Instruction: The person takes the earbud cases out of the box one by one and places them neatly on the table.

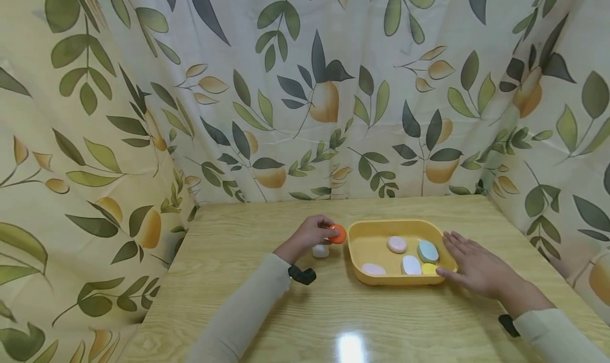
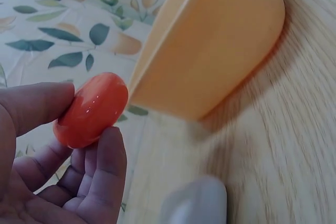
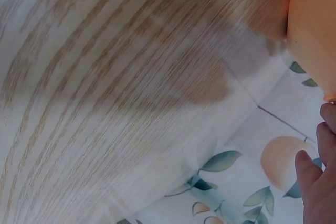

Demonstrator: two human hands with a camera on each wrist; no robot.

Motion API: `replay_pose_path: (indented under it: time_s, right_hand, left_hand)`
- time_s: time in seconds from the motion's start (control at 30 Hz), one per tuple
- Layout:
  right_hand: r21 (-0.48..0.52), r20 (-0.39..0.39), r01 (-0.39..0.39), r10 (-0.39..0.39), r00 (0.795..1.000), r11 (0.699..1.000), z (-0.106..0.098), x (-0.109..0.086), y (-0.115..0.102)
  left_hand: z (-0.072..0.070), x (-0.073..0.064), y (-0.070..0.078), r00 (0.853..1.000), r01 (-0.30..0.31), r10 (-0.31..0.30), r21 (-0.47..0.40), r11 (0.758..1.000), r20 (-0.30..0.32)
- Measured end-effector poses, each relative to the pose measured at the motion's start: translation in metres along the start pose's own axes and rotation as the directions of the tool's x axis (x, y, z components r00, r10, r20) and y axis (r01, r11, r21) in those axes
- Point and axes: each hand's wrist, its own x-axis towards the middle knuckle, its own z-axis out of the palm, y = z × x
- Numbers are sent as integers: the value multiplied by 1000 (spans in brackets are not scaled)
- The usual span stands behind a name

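Note:
My left hand (image 1: 312, 233) pinches a glossy orange rounded pebble-like piece (image 2: 93, 109) between thumb and fingers, just left of the yellow tray (image 1: 395, 281). Under that hand a white rounded piece (image 1: 321, 251) lies on the table; the left wrist view shows its blurred top. With fingers fairly straight, my right hand (image 1: 481, 268) rests at the tray's right rim. Inside the tray are a pink round piece (image 1: 397, 244), a light blue one (image 1: 428, 251), a white one (image 1: 411, 265), a pale pink one (image 1: 374, 269) and a yellow one (image 1: 429, 269), partly hidden by the front wall.
The wood-grain table (image 1: 238, 278) carries the tray right of centre. A leaf-patterned curtain (image 1: 305, 151) stands along its back and both sides. Light reflects off the tabletop near the front.

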Motion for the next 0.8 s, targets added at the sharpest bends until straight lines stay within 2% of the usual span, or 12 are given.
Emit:
replay_pose_path:
  time_s: [0.17,0.27,0.53,0.8]
  right_hand:
    - [6,-22,16,-16,1000,1000,2,5,-2]
    - [0,-21,16,-16,1000,1000,3,6,-2]
    - [-3,-16,-1,1,1000,1000,0,2,0]
    - [25,-23,-14,15,1000,1000,-1,-3,0]
  left_hand:
    - [-16,-5,-6,999,3,-3,0,1000,-47]
    - [-24,-6,-11,999,16,-16,0,1000,-51]
    - [-33,-5,-22,997,41,-42,-16,999,-72]
    - [-42,-10,-24,996,42,-44,-30,999,-73]
